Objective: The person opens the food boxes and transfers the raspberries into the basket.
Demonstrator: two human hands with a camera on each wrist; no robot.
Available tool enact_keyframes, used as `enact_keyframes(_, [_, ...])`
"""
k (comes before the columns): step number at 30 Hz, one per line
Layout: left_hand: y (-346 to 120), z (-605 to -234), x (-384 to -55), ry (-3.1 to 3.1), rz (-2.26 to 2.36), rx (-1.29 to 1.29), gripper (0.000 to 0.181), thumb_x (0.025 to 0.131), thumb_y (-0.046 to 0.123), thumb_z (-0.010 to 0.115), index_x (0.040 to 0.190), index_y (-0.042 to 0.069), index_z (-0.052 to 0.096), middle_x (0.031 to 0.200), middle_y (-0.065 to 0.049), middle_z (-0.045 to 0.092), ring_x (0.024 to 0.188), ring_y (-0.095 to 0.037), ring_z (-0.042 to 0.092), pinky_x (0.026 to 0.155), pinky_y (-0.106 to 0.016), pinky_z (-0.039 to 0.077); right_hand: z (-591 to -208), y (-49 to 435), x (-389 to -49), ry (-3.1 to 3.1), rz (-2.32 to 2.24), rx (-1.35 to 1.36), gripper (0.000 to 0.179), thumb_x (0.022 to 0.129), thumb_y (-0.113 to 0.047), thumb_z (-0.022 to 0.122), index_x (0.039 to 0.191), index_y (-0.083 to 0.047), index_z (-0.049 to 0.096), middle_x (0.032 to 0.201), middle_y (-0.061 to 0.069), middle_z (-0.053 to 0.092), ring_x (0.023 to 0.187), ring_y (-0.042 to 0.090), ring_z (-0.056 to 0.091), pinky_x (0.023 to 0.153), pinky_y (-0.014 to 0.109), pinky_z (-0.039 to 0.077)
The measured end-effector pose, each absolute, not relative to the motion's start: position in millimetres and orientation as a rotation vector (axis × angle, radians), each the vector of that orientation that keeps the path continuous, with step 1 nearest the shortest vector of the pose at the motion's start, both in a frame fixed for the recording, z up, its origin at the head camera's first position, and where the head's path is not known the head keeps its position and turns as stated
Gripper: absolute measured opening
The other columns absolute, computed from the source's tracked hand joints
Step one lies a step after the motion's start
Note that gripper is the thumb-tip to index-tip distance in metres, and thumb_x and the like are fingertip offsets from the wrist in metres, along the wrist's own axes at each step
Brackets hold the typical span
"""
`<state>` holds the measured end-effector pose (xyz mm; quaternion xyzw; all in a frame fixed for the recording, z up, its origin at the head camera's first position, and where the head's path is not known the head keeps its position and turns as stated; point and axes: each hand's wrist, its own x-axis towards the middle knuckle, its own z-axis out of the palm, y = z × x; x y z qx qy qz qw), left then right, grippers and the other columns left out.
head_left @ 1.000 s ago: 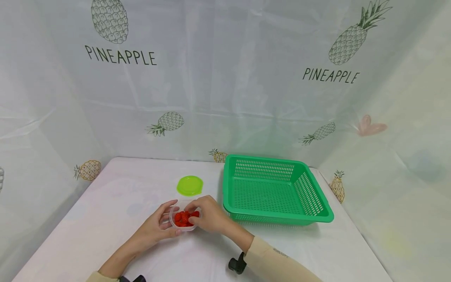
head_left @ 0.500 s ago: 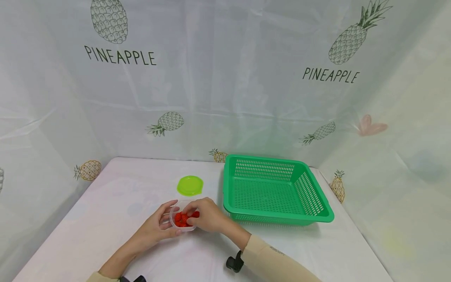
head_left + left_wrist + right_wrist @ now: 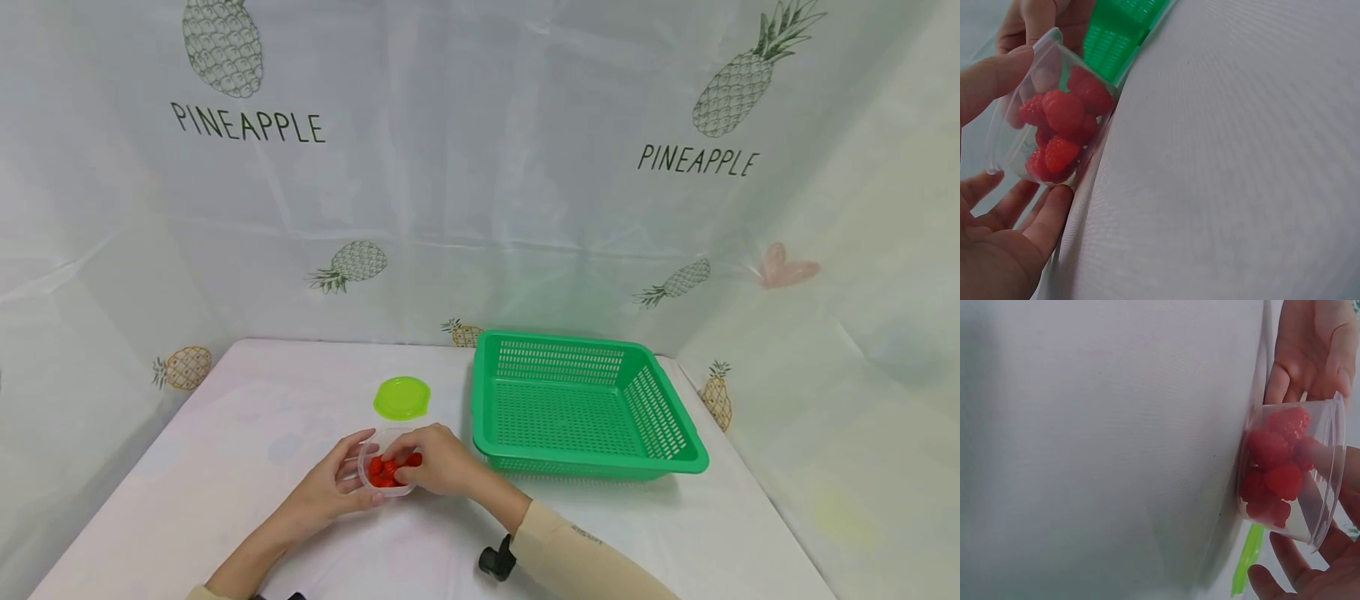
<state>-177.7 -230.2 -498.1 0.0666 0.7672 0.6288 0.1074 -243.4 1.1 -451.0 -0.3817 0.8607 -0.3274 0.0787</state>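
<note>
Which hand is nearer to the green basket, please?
The right hand: its fingers are in the cup, just left of the basket, not touching it. The left hand is farther left, on the cup's opposite side.

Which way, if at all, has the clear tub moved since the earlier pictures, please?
No, no visible shift: in the head view, the clear tub keeps its spacing from the lime-green lid.

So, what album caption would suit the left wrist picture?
Left hand holding a clear plastic tub of raspberries, right hand partly inside, a green slotted basket beyond.
</note>
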Motion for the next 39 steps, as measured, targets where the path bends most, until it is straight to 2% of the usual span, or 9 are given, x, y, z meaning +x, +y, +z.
enact_keyframes(8, [-230.8,-498.9,-178.4,2.261,1.861,0.217,0.095,0.089,0.019,0.088,0.165,0.024,0.031,0.164,-0.017,0.041,0.145,-0.038,0.051,0.108,-0.029,0.053,-451.7,0.2,-244.3,2.551,-1.011,-1.102,0.02,0.093,-0.007,0.08,0.111,-0.016,0.081,0.097,-0.013,0.075,0.094,0.002,0.061,0.078,0.015,0.052])
enact_keyframes(15, [-231.7,-499.7,-177.4,2.274,1.854,0.219,0.095,0.089,0.02,0.088,0.165,0.024,0.032,0.163,-0.017,0.042,0.146,-0.038,0.05,0.108,-0.028,0.054,-452.8,0.0,-242.8,2.589,-0.978,-1.138,0.017,0.096,-0.012,0.079,0.112,-0.017,0.081,0.099,-0.013,0.076,0.097,0.001,0.061,0.083,0.016,0.051])
enact_keyframes(22, [-231.2,-500.0,-178.3,2.284,1.854,0.221,0.095,0.089,0.02,0.089,0.165,0.023,0.032,0.163,-0.017,0.043,0.146,-0.038,0.049,0.109,-0.029,0.053,-448.7,2.7,-243.1,2.69,-0.941,-1.138,0.018,0.096,-0.012,0.079,0.111,-0.02,0.082,0.094,-0.016,0.074,0.099,0.003,0.058,0.089,0.022,0.046])
enact_keyframes(29, [-231.6,-502.2,-178.6,2.301,1.842,0.208,0.095,0.088,0.021,0.089,0.164,0.022,0.033,0.161,-0.017,0.045,0.145,-0.038,0.05,0.108,-0.029,0.054,-439.7,6.0,-241.7,2.719,-0.951,-1.133,0.021,0.096,-0.011,0.078,0.115,-0.018,0.081,0.093,-0.016,0.074,0.104,0.007,0.059,0.095,0.026,0.046])
enact_keyframes(36, [-231.4,-502.3,-178.5,2.299,1.839,0.214,0.095,0.088,0.021,0.089,0.164,0.023,0.033,0.161,-0.017,0.045,0.145,-0.037,0.05,0.108,-0.03,0.054,-423.8,9.7,-236.6,2.708,-1.012,-1.172,0.021,0.096,-0.01,0.078,0.117,-0.014,0.08,0.094,-0.011,0.075,0.103,0.016,0.067,0.092,0.024,0.049])
enact_keyframes(39, [-230.9,-501.5,-178.5,2.301,1.841,0.204,0.095,0.088,0.022,0.09,0.164,0.024,0.034,0.161,-0.016,0.046,0.144,-0.037,0.051,0.107,-0.03,0.054,-412.6,13.8,-236.7,2.68,-1.064,-1.205,0.021,0.097,-0.008,0.077,0.118,-0.012,0.079,0.095,-0.009,0.076,0.101,0.013,0.068,0.093,0.026,0.052])
